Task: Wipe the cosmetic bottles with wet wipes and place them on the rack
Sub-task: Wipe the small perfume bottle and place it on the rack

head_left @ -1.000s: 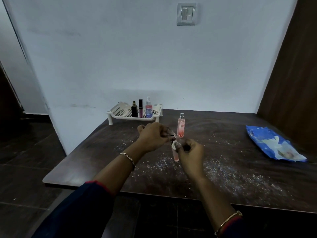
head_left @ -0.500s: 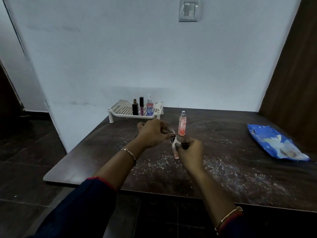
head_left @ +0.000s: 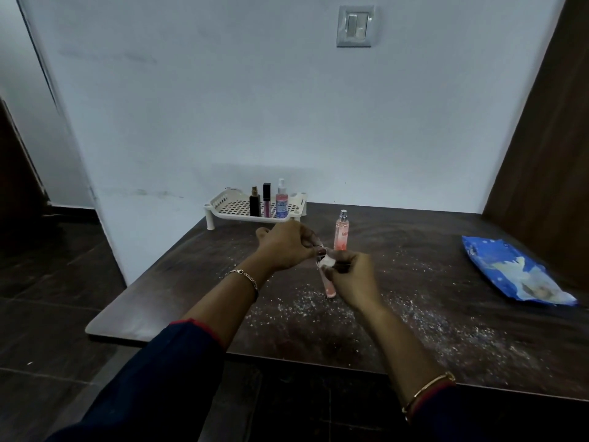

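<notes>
Over the middle of the dark table, my left hand (head_left: 287, 247) grips the top end of a slim pink tube (head_left: 330, 288) that hangs down toward the table. My right hand (head_left: 350, 277) pinches a small white wet wipe (head_left: 326, 261) against the tube's upper part. A tall pink spray bottle (head_left: 341, 231) stands upright just behind my hands. The white perforated rack (head_left: 232, 207) sits at the table's far left by the wall. It holds a black bottle (head_left: 254, 202), a dark pink gloss tube (head_left: 266, 200) and a pink spray bottle with a blue label (head_left: 281, 200).
A blue wet-wipe pack (head_left: 513, 272) lies at the table's right side. White specks are scattered over the table top (head_left: 414, 320). A brown panel (head_left: 548, 122) rises at the right; the white wall stands behind the rack. The table's left edge drops to dark floor.
Both hands stay together on the pink tube, with only small shifts as the wipe rubs it. The view has tilted slightly.
</notes>
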Demonstrator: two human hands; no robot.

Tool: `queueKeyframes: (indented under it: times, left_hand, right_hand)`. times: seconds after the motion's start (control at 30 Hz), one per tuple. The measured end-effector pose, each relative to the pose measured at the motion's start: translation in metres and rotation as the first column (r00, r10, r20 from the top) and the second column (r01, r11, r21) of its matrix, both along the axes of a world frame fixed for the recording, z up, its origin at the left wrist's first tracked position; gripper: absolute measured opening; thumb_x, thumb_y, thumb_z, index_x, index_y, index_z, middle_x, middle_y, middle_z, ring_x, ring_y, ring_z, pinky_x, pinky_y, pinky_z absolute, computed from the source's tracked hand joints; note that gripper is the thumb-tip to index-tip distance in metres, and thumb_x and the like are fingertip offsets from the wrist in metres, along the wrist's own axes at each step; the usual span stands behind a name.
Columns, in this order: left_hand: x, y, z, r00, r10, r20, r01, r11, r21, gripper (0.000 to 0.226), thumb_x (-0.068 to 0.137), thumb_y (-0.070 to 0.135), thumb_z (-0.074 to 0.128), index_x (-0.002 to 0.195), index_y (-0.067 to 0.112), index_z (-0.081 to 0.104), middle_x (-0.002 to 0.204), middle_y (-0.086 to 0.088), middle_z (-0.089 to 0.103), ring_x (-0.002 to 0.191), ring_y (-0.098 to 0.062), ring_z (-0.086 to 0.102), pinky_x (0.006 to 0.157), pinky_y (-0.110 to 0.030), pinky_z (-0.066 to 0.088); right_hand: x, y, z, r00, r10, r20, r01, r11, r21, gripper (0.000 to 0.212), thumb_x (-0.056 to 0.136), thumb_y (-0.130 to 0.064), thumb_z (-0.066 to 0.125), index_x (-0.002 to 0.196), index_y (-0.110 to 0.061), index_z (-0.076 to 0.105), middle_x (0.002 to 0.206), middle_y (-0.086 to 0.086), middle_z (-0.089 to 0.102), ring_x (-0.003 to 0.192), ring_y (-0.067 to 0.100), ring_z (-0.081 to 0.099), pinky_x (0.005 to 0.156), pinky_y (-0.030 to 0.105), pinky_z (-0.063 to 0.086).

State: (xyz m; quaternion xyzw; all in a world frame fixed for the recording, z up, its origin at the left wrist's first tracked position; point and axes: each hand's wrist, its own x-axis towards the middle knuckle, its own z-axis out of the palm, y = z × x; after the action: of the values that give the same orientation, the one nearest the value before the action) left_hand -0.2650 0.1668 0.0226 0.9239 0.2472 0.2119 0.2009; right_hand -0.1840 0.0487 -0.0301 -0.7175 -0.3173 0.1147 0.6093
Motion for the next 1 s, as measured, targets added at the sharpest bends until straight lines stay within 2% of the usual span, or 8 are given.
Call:
queueKeyframes:
  times: [0.13,0.27,0.43,0.5,0.63,0.83,0.9,1.0]
  left_hand:
    - [-0.001,0.004,-0.001,1.0,0.002,0.005,-0.002,0.999,-0.032,0.021,0.079,0.045,0.067,0.093,0.03,0.072,0.083,0.016,0.069,0.094,-0.005,0.056,0.082,-0.036,0.021]
    - [-0.004,0.009,-0.002,1.0,-0.012,-0.011,0.012,0.998,-0.066,0.02,0.081,0.042,0.067,0.096,0.03,0.071,0.087,0.015,0.07,0.097,-0.006,0.056,0.082,-0.036,0.019]
    - [0.001,0.003,0.001,0.999,-0.05,-0.002,0.05,0.997,-0.056,0.016,0.083,0.033,0.065,0.098,0.03,0.07,0.076,0.019,0.064,0.096,-0.008,0.054,0.084,-0.037,0.02]
    - [0.002,0.002,0.002,0.998,-0.063,-0.007,0.063,0.997,-0.04,0.016,0.083,0.034,0.065,0.098,0.032,0.07,0.083,0.017,0.068,0.1,-0.009,0.055,0.084,-0.038,0.02]
    - [-0.001,0.006,0.001,0.998,-0.063,-0.016,0.062,0.997,-0.054,0.015,0.083,0.035,0.066,0.098,0.033,0.07,0.094,0.015,0.071,0.103,-0.008,0.055,0.086,-0.039,0.02]
    - [-0.009,0.014,-0.002,0.996,-0.093,-0.002,0.092,0.987,-0.135,0.017,0.081,0.03,0.07,0.098,0.033,0.07,0.093,0.016,0.07,0.101,-0.003,0.059,0.087,-0.037,0.021]
    - [-0.008,0.013,-0.002,0.992,-0.123,-0.001,0.122,0.985,-0.124,0.016,0.082,0.03,0.069,0.096,0.036,0.069,0.089,0.02,0.068,0.102,-0.004,0.059,0.094,-0.04,0.022]
    - [-0.005,0.01,0.0,0.987,-0.16,-0.022,0.158,0.985,-0.069,0.019,0.085,0.027,0.065,0.101,0.036,0.068,0.079,0.024,0.062,0.102,-0.006,0.056,0.091,-0.039,0.019]
  right_hand:
    - [0.005,-0.003,-0.024,0.975,-0.089,0.205,0.13,0.971,-0.198,0.006,0.08,-0.013,0.071,0.085,-0.014,0.073,0.084,0.004,0.074,0.073,0.019,0.068,0.07,0.041,0.057]
    - [0.017,-0.009,-0.025,0.955,-0.011,0.295,0.155,0.87,-0.468,0.009,0.078,-0.022,0.072,0.087,-0.018,0.074,0.094,-0.005,0.073,0.075,0.014,0.065,0.06,0.026,0.047]
    - [0.021,0.002,0.006,0.983,0.028,0.184,0.014,0.975,-0.222,0.01,0.077,-0.007,0.072,0.087,-0.011,0.072,0.087,0.008,0.072,0.079,0.018,0.066,0.072,0.031,0.051]
    - [0.022,0.005,0.011,0.983,0.029,0.183,-0.003,0.99,-0.141,0.005,0.077,-0.009,0.074,0.081,-0.008,0.071,0.08,0.008,0.071,0.076,0.02,0.066,0.07,0.033,0.053]
    - [0.019,0.001,-0.003,0.988,0.011,0.157,0.013,0.988,-0.151,0.007,0.077,-0.011,0.075,0.075,-0.008,0.069,0.075,0.006,0.069,0.07,0.016,0.064,0.066,0.035,0.052]
    - [0.022,-0.009,-0.022,0.99,0.028,0.135,0.014,0.955,-0.296,0.02,0.062,-0.009,0.086,0.076,-0.012,0.071,0.067,-0.005,0.066,0.062,0.009,0.062,0.054,0.018,0.046]
    - [0.023,-0.006,-0.014,0.995,0.043,0.095,-0.012,0.949,-0.314,0.025,0.063,-0.006,0.084,0.084,-0.01,0.071,0.076,-0.002,0.068,0.068,0.007,0.062,0.062,0.02,0.052]
    - [0.021,0.0,0.01,0.98,0.065,-0.188,-0.076,0.996,-0.051,0.04,0.067,0.007,0.075,0.1,-0.009,0.061,0.094,0.002,0.067,0.089,0.015,0.064,0.086,0.034,0.054]
